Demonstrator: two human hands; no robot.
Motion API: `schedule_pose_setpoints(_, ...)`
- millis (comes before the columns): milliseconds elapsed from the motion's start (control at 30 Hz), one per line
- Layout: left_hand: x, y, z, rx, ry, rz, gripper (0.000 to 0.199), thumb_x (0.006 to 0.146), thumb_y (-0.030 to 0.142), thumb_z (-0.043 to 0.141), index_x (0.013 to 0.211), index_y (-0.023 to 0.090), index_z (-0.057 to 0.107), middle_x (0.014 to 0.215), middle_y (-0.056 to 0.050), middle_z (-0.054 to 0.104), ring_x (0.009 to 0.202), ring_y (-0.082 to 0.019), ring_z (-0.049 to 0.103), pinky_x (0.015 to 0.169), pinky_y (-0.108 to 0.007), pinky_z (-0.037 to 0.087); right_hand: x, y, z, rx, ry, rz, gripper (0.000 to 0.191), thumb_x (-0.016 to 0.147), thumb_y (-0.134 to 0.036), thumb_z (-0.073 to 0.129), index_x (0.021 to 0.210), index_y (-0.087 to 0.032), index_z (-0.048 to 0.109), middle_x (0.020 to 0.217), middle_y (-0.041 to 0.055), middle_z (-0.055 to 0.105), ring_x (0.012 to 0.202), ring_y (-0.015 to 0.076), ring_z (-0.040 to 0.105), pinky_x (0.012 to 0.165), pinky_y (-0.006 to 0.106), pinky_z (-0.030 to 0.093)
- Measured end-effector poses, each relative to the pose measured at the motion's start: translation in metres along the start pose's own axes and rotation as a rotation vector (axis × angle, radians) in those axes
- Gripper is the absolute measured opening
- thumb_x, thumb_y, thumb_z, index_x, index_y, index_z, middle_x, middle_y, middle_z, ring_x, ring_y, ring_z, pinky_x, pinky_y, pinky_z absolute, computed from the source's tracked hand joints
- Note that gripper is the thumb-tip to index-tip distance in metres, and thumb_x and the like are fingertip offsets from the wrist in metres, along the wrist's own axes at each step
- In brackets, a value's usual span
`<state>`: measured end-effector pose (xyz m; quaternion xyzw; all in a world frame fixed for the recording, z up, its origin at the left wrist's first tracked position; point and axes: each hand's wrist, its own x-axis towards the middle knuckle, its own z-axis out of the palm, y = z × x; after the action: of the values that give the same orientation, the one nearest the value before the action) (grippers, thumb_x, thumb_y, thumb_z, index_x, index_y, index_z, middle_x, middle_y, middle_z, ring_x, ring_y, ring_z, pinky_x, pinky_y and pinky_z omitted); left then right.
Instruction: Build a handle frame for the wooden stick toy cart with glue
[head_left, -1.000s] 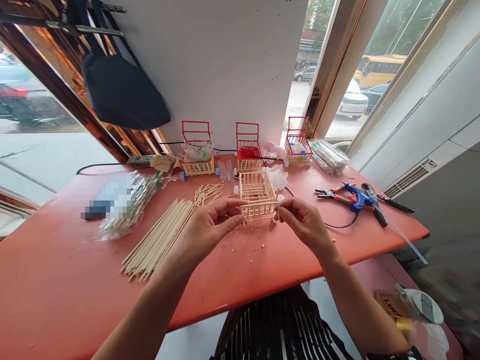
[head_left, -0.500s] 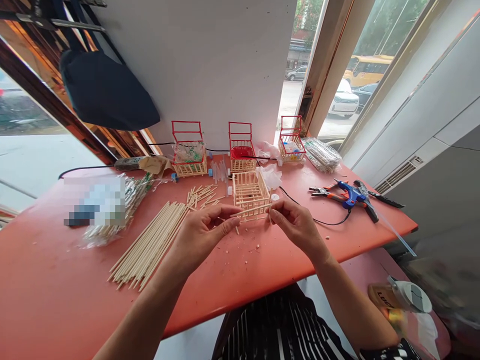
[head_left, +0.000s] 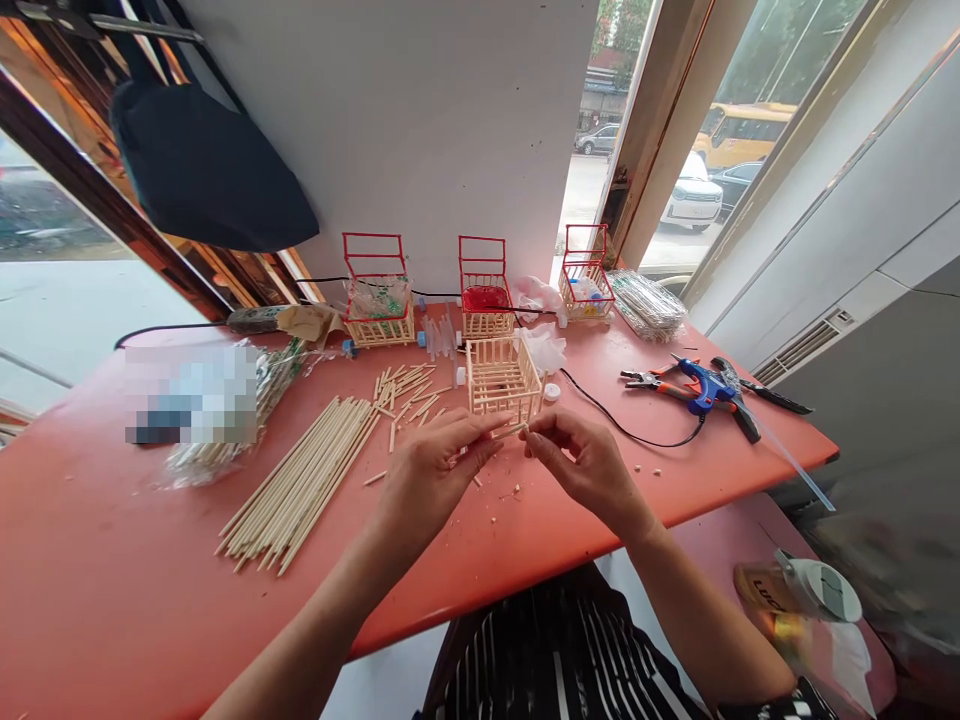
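Observation:
My left hand (head_left: 442, 462) is closed in a pinch on a thin wooden stick (head_left: 511, 431), held just above the table. At the stick's right end the thumb and fingertips of my right hand (head_left: 589, 458) are pinched together on it. My fingers hide much of the stick. Right behind them stands a small basket built of pale wooden sticks (head_left: 504, 362), its lower front partly covered by my hands. Cut short sticks (head_left: 405, 385) lie scattered left of the basket. Long sticks (head_left: 300, 485) form a neat row beside my left forearm.
Red-trimmed stick baskets (head_left: 379, 325) stand along the wall. A blue glue gun (head_left: 705, 385) with pliers (head_left: 652, 380) lies at the right, its black cord (head_left: 622, 425) curving across the table. Bagged sticks (head_left: 225, 450) are on the left. A jug (head_left: 795, 590) is on a lower surface.
My hands have come closer together, and less of the stick shows between them. A piece of stick now lies loose left of my left hand, and another small bit lies on the right.

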<state>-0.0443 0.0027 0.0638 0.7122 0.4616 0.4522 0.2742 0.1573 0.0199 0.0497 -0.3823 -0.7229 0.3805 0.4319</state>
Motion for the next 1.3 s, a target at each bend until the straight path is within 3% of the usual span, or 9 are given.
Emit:
schedule_pose_setpoints(467, -0.008, -0.004, 0.009, 0.01, -0.014, 0.005, 0.028, 0.094, 0.019, 0.06, 0.114, 0.026, 0.079, 0.08, -0.003, 0.068, 0.073, -0.016, 0.062, 0.063, -0.025, 0.046, -0.003, -0.002, 0.002, -0.077, 0.005, 0.001, 0.019, 0.099, -0.033, 0.058, 0.089, -0.018, 0.066, 0.075, 0.0017, 0.064, 0.066, 0.0138, 0.056, 0.06, 0.025, 0.044)
schedule_pose_setpoints(667, -0.008, -0.001, 0.01, -0.09, 0.008, 0.026, 0.026, 0.093, 0.016, 0.061, 0.108, 0.027, 0.08, 0.096, -0.005, 0.073, 0.085, -0.018, 0.066, 0.07, -0.025, 0.05, -0.005, -0.001, 0.004, -0.053, 0.008, 0.004, 0.019, 0.099, -0.032, 0.058, 0.092, -0.018, 0.069, 0.073, 0.0014, 0.064, 0.066, 0.0139, 0.058, 0.06, 0.025, 0.044)
schedule_pose_setpoints(800, -0.009, 0.003, 0.01, -0.108, 0.018, -0.007, 0.026, 0.093, 0.016, 0.061, 0.107, 0.027, 0.08, 0.094, -0.004, 0.075, 0.083, -0.018, 0.067, 0.072, -0.026, 0.052, -0.007, 0.002, 0.006, -0.054, 0.024, 0.003, 0.02, 0.1, -0.033, 0.056, 0.096, -0.019, 0.069, 0.075, 0.0017, 0.066, 0.067, 0.014, 0.06, 0.059, 0.024, 0.044)
schedule_pose_setpoints(1300, -0.012, -0.003, 0.009, 0.008, -0.004, 0.094, 0.03, 0.094, 0.013, 0.061, 0.112, 0.027, 0.08, 0.093, -0.003, 0.074, 0.083, -0.016, 0.069, 0.071, -0.022, 0.051, -0.005, 0.007, 0.011, -0.004, 0.004, 0.043, 0.021, 0.1, -0.033, 0.055, 0.09, -0.019, 0.066, 0.072, -0.0001, 0.062, 0.054, 0.01, 0.052, 0.052, 0.022, 0.041)
